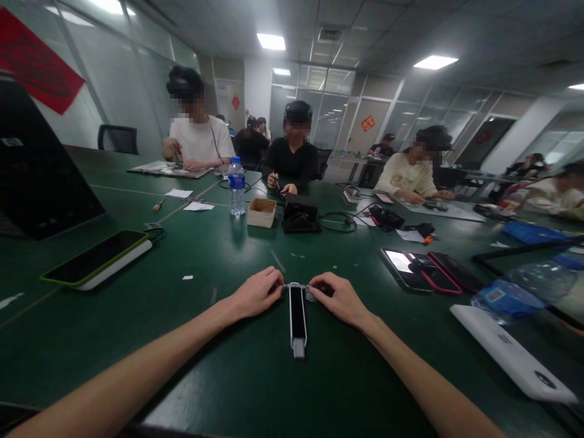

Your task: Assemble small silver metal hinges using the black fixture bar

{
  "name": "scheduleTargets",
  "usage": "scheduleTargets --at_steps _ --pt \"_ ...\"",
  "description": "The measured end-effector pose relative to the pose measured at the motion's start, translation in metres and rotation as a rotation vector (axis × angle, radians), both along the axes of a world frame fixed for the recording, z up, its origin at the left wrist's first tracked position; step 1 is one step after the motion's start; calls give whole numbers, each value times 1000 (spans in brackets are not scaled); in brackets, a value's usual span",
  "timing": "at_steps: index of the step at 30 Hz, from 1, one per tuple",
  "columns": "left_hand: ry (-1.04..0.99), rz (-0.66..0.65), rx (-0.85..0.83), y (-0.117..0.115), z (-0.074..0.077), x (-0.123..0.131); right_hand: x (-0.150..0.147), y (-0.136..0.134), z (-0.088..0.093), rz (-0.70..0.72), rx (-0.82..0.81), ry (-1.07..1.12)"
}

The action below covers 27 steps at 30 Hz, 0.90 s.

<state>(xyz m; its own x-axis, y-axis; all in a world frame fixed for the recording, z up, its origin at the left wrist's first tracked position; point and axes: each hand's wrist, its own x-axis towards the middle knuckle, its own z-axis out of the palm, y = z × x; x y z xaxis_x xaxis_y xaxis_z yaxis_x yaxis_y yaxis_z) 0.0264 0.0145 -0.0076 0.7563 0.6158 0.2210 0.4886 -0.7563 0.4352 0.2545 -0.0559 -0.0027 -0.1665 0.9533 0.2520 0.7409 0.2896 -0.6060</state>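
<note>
A slim, bar-shaped device with a black face, a white rim and a grey tip at its near end lies on the green table. At its far end, my left hand is on the left side, fingers pinched together around something thin that I cannot make out. My right hand mirrors it on the right, thumb and forefinger closed by a small greyish piece. Between the two hands, a thin line crosses the top of the device. What the fingertips hold is mostly hidden.
Phones lie to the right, near a tilted water bottle and a white device. A green-edged phone sits left. Ahead stand an upright bottle, a small box and a black case. Several people work beyond.
</note>
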Motion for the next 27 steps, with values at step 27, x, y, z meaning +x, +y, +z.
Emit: scheduleTargets --at_steps 27 --pt "-11 -2 -25 0 3 0 -1 4 -2 75 72 -137"
